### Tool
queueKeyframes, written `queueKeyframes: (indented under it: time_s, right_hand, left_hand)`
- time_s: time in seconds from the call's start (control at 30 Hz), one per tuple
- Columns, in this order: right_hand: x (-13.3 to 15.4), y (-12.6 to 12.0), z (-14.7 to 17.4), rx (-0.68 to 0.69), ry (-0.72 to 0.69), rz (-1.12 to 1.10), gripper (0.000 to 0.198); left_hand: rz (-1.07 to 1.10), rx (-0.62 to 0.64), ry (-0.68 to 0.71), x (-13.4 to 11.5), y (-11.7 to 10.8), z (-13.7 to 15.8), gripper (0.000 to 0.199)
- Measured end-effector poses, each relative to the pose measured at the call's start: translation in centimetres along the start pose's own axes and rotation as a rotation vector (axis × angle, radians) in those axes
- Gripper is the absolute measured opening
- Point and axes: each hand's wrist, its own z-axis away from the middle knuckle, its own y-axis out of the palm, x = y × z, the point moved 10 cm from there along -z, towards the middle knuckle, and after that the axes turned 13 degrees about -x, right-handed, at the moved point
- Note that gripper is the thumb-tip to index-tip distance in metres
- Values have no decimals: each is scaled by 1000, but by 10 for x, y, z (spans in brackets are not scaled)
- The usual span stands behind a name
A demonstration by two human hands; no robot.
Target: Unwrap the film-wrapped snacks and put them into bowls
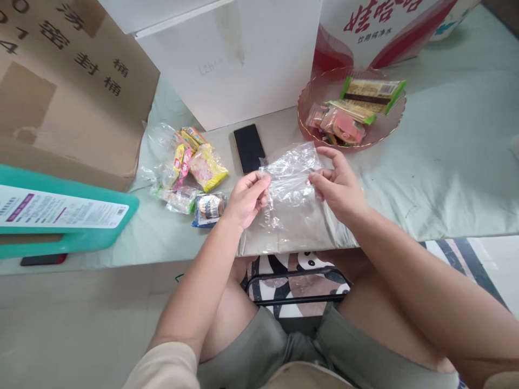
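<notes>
A clear plastic bag (292,175) is stretched between my two hands above the near part of the table, crinkled and see-through. My left hand (248,199) pinches its left side between thumb and fingers. At its right side, my right hand (339,183) grips the plastic with thumb and index finger. Behind the bag lies a dark phone (248,148), screen up. Left of my left hand is a loose pile of wrapped snacks (206,166), with a blue-edged packet (209,208) closest to it. Past my right hand stands a pink scalloped bowl (393,129) holding several wrapped snacks (344,125).
A white box (243,54) and a red-and-white carton (377,38) stand along the back. To the left are a large cardboard box (77,124) and a teal container (125,208). A green cloth (454,162) covers the table; its front edge runs above my knees.
</notes>
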Motion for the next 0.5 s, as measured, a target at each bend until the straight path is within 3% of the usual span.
queueKeyframes:
  time_s: [0.27, 0.4, 0.5]
  right_hand:
    - [-1, -15, -6, -69, -12, 57, 51]
    - [-4, -15, -6, -63, 4, 36, 52]
    - [-2, -12, -4, -19, -12, 19, 53]
  left_hand:
    - [76, -125, 41, -7, -17, -11, 19]
    - [-2, 36, -46, 5, 2, -3, 58]
    - [-132, 93, 115, -4, 10, 3, 72]
